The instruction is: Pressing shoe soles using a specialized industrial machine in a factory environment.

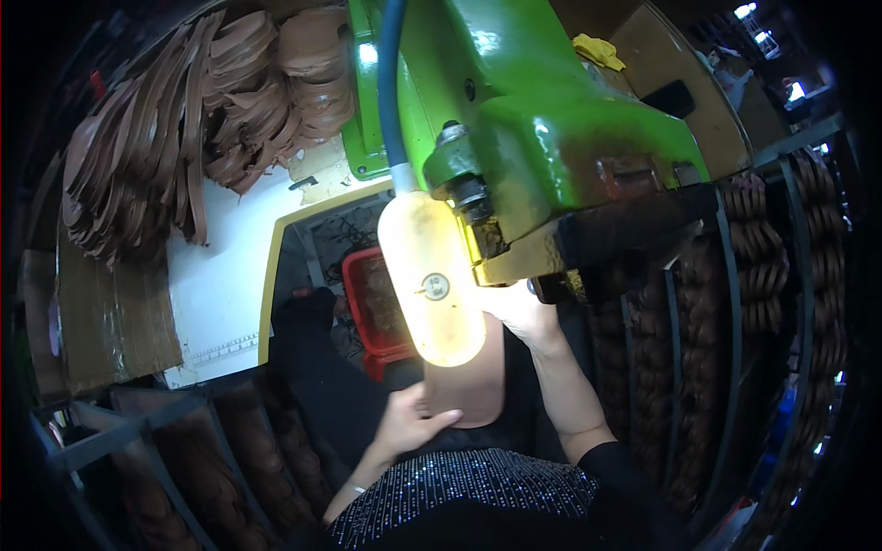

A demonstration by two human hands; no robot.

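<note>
A flat brown shoe sole (467,390) with a rounded near end lies lengthwise in front of my body, its far part hidden behind a glowing lamp (427,312). My left hand (412,421) grips the sole's near left edge, thumb on top and the other fingers at the side and beneath. Farther off, under the head of a green machine (570,138), my right hand (522,314) holds the sole's far right side. Glare washes out that hand, and the lamp covers some of its fingertips.
Stacks of brown soles (248,92) fill the far left of a white table (216,285) with a yellow edge. Below stands a red bin (366,344). Metal racks (726,340) packed with brown pieces flank me. A yellow cloth (597,51) lies behind the machine.
</note>
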